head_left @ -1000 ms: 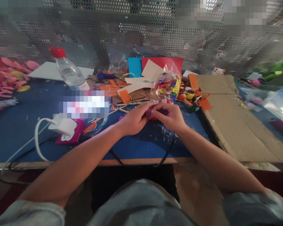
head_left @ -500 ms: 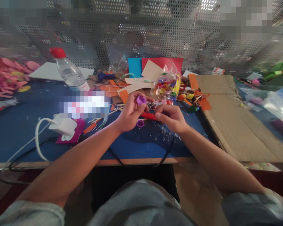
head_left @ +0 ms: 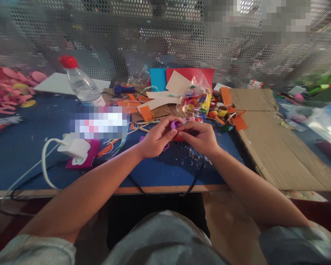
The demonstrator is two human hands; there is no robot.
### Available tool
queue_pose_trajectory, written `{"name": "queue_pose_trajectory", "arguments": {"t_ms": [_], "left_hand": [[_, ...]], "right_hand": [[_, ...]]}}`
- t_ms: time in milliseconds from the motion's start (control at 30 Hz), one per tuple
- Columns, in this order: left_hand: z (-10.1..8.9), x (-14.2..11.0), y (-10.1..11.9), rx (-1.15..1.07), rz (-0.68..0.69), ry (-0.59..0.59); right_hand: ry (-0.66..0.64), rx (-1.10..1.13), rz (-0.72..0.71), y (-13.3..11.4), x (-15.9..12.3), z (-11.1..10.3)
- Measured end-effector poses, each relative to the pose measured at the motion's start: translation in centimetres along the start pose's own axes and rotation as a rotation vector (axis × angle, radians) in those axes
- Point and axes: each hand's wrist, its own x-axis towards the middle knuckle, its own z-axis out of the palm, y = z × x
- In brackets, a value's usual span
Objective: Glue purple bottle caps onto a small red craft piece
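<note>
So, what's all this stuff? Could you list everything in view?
Purple ring: one, purple, held at centre
Purple pieces: two, purple, left of it
Red piece: one, red, below it
Bottle: one, clear, rear left
Charger: one, white, left
Socket block: one, magenta, beneath the charger
Paper sheets: two, blue and red, rear centre
Plastic bag: one, clear, centre
Orange scraps: several, orange, centre
Cardboard: at least one, brown, right
Pink pieces: many, pink, far left
Cables: several, white and black, front
Table: one, blue, across the middle
Perforated screen: one, grey, behind
Forearms: two, bare, foreground
Left fingers: one set, bare, on the ring
Right fingers: one set, bare, beside it
</note>
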Motion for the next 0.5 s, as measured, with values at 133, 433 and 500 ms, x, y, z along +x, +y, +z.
{"name": "queue_pose_trajectory", "arguments": {"t_ms": [133,433,500], "left_hand": [[0.2,-0.1,0.0,-0.102,-0.087,0.051],[-0.7,0.7,0.0,-0.425,-0.253,0.078],[-0.7,0.8,0.1,-0.426,-0.3,0.086]], "right_hand": [[0.007,0.04,0.018,0.0,-0.1,0.1],[-0.125,0.128,0.023,1.2,-0.2,-0.3],[-0.123,0.07,0.044,1.3,-0.2,-0.2]]}}
